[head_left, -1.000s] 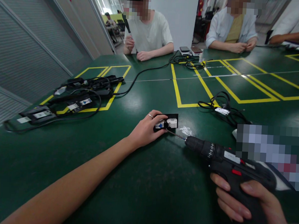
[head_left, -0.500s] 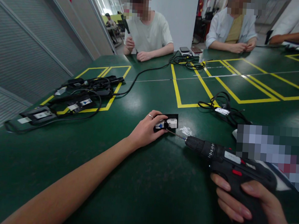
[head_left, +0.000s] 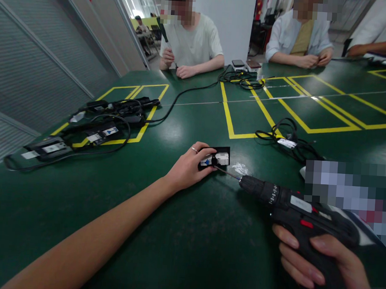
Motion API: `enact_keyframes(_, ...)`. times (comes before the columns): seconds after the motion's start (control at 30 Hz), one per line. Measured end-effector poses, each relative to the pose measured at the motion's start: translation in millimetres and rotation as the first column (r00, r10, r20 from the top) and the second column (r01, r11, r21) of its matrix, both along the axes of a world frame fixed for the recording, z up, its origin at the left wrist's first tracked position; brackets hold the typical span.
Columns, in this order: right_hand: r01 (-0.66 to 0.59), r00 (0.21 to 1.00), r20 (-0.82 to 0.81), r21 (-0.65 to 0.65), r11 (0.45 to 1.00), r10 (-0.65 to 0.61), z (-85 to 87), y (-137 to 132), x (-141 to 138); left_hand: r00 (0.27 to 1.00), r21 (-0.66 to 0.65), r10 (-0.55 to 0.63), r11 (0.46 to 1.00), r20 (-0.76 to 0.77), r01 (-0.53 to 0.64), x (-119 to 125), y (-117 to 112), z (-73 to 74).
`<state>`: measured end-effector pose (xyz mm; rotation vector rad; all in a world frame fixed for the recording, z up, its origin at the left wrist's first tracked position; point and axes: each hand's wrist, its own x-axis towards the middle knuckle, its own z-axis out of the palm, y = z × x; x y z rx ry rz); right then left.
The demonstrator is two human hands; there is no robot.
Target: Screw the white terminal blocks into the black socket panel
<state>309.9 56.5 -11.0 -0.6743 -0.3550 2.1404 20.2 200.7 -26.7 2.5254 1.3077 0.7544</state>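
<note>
My left hand [head_left: 191, 165] grips a small black rectangular box [head_left: 225, 150] with white labels, one bearing a blue mark, on the green table [head_left: 180, 239]. A ring is on one of its fingers. My right hand [head_left: 316, 261] is wrapped around the handle of a black cordless drill [head_left: 293, 207] with red switches. From the drill's chuck a long thin bit [head_left: 228, 173] points left, its tip at the near edge of the box beside my left fingertips. Whether the tip touches a screw is too small to tell.
Black adapters with tangled cables [head_left: 116, 113] lie at the left. A cable bundle [head_left: 289, 141] sits right of centre, another coil [head_left: 242, 80] farther back. A pixelated object [head_left: 349, 197] is beside the drill. A person [head_left: 195, 44] sits opposite, holding a tool; others sit at right.
Almost nothing differs. The drill has shifted very slightly to the right, while my left hand and the black box stay in place.
</note>
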Motion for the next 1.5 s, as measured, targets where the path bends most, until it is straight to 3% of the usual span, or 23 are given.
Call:
enact_keyframes(0.17, 0.058, 0.998, 0.006, -0.007, 0.998, -0.058, 1.0, -0.4, -0.5, 1.0, 0.005, -0.005, 1.0, 0.005, 0.005, 0.7, -0.7, 1.9)
enact_keyframes(0.3, 0.015, 1.0, 0.006, 0.017, 1.0, -0.015, 0.0, -0.2, 0.7, 1.0, 0.035, -0.016, 0.999, 0.004, 0.016, 2.2, -1.9, 4.2)
enact_keyframes(0.73, 0.038, 0.999, 0.007, -0.003, 0.999, -0.038, 2.5, 0.3, 0.3, 0.996, 0.238, -0.03, 0.97, -0.089, 0.051, 2.3, -4.0, 3.7)
enact_keyframes(1.07, -0.026, 0.998, -0.064, -0.007, 1.0, 0.026, -2.9, 2.5, 1.4, 0.979, 0.305, 0.014, 0.951, -0.202, 0.049, 2.5, -3.5, 2.2)
enact_keyframes(1.5, -0.047, 0.996, -0.076, -0.002, 0.999, 0.047, -2.2, 2.2, 2.4, 0.976, 0.324, -0.007, 0.943, -0.216, 0.078, 2.4, -4.3, 3.1)
